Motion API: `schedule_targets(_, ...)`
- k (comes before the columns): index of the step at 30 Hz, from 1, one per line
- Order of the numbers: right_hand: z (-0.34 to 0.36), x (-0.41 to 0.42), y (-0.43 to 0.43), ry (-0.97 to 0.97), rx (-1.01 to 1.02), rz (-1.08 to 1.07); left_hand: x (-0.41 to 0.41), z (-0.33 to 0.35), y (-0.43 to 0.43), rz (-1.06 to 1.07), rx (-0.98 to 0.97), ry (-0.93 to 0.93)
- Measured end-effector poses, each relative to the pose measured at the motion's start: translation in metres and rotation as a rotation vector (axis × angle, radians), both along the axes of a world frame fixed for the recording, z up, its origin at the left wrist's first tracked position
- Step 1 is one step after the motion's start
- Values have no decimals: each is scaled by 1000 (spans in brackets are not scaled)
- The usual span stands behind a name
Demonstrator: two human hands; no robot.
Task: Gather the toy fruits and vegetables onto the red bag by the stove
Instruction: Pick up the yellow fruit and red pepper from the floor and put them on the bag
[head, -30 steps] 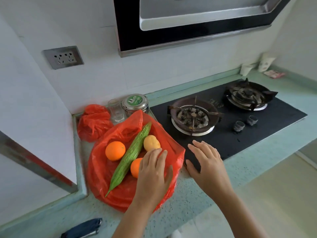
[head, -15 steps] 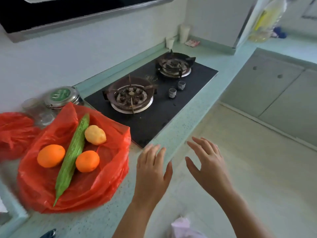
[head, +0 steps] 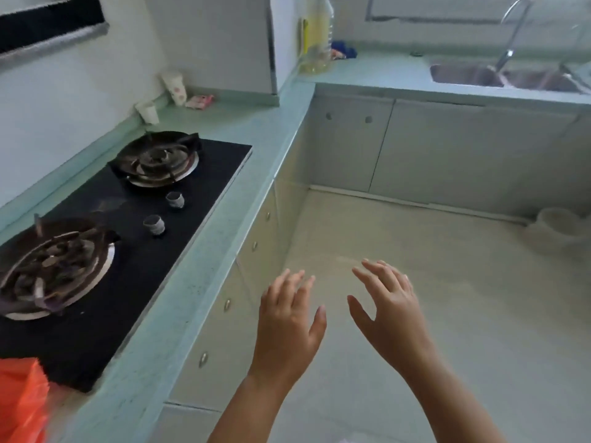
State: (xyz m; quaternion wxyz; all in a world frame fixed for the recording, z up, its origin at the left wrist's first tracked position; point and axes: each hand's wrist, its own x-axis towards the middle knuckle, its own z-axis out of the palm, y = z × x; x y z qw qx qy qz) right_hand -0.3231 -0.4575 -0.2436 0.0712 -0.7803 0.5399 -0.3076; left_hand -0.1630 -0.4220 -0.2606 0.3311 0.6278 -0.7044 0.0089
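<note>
Only a corner of the red bag (head: 19,401) shows at the bottom left edge, on the counter beside the black stove (head: 134,251). The toy fruits and vegetables are out of view. My left hand (head: 287,324) and my right hand (head: 388,311) hover side by side over the floor, off the counter's front edge, well right of the bag. Both hands have their fingers spread and hold nothing.
The pale green counter (head: 204,282) runs back and turns right toward a sink (head: 499,76). Two paper cups (head: 174,87) and a small pink packet (head: 200,100) stand behind the stove. An oil bottle (head: 316,36) stands in the corner. A white bowl (head: 559,228) sits on the floor.
The view has swung right, away from the bag, so the oranges, the green gourd and the yellow toy have left the frame. Both hands came off the counter and now hover empty over the floor.
</note>
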Motion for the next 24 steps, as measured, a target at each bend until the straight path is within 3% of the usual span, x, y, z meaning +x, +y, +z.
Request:
schedule_targets(10, -9, -163, -60, -36, -12, -336, -163, 3, -119, -339, 16, 7)
schedule_targets(24, -11, -307, -111, -50, 17, -749, -320, -15, -235, -724, -7, 66)
